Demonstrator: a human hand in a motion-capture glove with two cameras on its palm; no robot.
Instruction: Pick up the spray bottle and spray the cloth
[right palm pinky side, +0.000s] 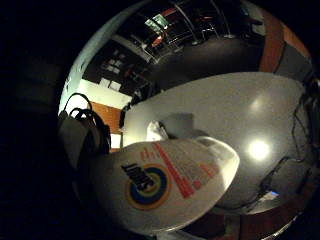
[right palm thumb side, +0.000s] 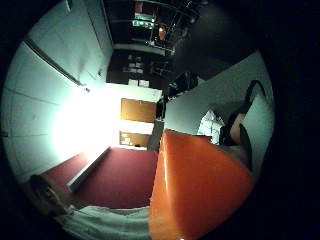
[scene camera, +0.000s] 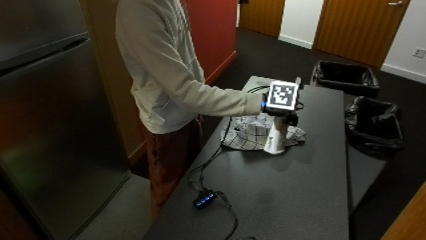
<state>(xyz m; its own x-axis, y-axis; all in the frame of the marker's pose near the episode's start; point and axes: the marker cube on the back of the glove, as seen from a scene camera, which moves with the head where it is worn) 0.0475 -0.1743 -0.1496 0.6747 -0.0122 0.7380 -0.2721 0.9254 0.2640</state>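
The gloved right hand is gripping the upright spray bottle by its neck beside the checked cloth; a misaimed nozzle risks wetting the table instead.

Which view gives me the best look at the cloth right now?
The outside view: the checked cloth lies bunched on the table, right behind the bottle gripped by the right hand. Both palm views show only a small pale patch of it beyond the bottle.
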